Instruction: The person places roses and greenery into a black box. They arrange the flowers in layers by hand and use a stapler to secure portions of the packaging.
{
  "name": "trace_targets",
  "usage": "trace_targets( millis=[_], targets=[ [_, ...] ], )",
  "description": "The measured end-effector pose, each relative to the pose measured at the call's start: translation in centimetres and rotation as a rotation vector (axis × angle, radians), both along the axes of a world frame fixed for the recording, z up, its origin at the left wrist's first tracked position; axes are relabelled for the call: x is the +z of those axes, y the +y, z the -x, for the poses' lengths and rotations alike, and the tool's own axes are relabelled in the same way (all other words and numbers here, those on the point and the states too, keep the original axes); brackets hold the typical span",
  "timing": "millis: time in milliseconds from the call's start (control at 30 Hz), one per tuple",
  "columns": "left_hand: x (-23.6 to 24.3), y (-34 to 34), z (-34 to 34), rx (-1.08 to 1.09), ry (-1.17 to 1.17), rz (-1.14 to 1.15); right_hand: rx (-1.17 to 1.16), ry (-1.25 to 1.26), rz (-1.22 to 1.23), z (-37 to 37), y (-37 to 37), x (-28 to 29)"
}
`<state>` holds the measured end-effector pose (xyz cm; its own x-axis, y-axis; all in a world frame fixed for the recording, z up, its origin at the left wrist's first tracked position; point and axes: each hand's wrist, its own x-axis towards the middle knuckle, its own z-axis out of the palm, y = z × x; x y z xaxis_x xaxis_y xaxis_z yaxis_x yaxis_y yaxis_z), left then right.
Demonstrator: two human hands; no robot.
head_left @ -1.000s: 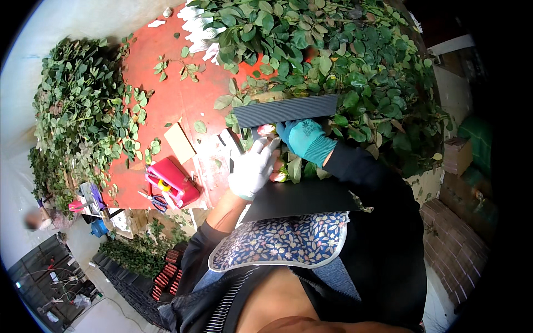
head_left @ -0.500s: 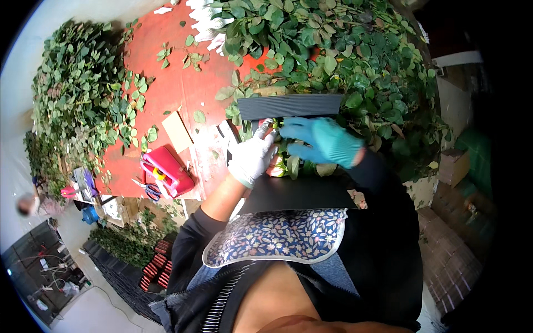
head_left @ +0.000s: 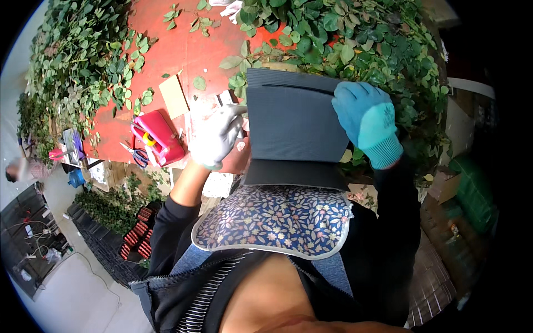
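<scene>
In front of me a black corrugated plastic sheet is folded over, and its lower flap reaches toward my apron. My right hand, in a blue glove with a teal cuff, has its fingers closed over the sheet's upper right corner. My left hand, in a white glove, is beside the sheet's left edge with its fingers loosely bent and apart; no object shows in it. Whatever lies under the sheet is hidden, apart from a little leaf at its right edge.
Leafy stems crowd the far right of the red table, and another leafy heap is at left. A pink tape dispenser, scissors and a tan card lie left. Black-and-red stacked pieces stand below.
The black panel now covers the pink blooms and leaves that showed between my hands. My right hand has moved right to the panel's corner; my left hand has drawn back left.
</scene>
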<state>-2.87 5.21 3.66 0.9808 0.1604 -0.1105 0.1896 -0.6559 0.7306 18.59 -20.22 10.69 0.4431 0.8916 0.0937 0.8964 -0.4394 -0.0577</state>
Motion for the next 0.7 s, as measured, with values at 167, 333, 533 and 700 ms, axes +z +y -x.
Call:
trace_targets(
  millis=[167,333,533,700],
  targets=[
    [4.2,-2.6,-2.4,-0.586,-0.216,-0.073,-0.06,-0.013,0.02,-0.5,0.8,-3.1],
    [-3.1,-3.7,-3.2,-0.62,-0.214,-0.221,0.18,0.032,-0.144,1.8,2.2,0.5],
    [-2.3,-4.2,-2.2,-0.561,-0.239,-0.196,0.336,0.344,0.107,5.8,3.8,-4.2],
    [-4.7,-5.2,-1.5,-0.478,-0.387,-0.154,0.35,0.235,0.125,5.8,3.7,-7.0]
  ],
)
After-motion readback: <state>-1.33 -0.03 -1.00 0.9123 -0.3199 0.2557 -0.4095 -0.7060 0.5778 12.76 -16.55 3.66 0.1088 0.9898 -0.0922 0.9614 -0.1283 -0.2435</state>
